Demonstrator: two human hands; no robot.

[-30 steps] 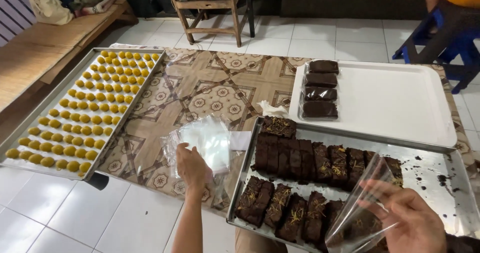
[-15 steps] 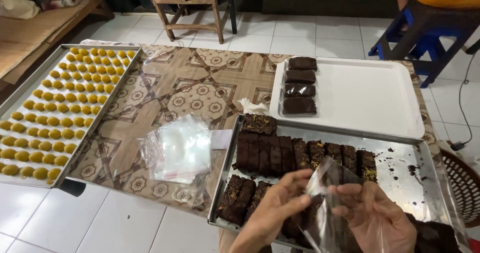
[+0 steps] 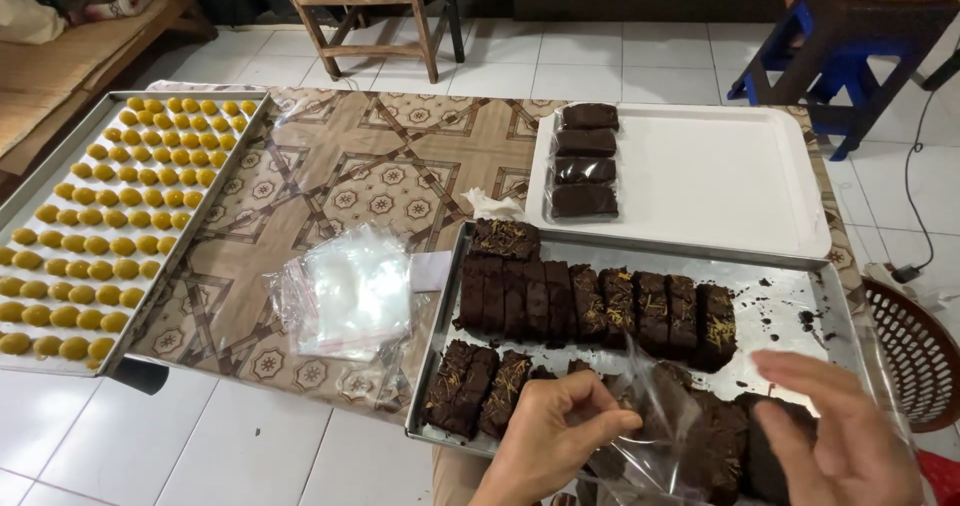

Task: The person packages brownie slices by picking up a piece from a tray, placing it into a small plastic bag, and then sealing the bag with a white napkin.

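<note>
On white tray (image 3: 730, 181): four wrapped brownies (image 3: 585, 159) done.
Metal tray (image 3: 800, 296): many bare brownie slices (image 3: 590, 301) left.
Left hand (image 3: 550, 441): grip pinching clear bag (image 3: 655, 421).
Right hand (image 3: 835, 436): grip open, empty.

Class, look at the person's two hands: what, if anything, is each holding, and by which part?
The left hand pinches a clear plastic bag by its upper edge. The right hand is open beside it, holding nothing visible.

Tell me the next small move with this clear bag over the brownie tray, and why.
Probably bring the right hand in to pinch the bag's free edge and spread its mouth. The left hand pinches the clear bag, which looks flat and empty, while the right hand hovers open beside it above the brownies.
</note>
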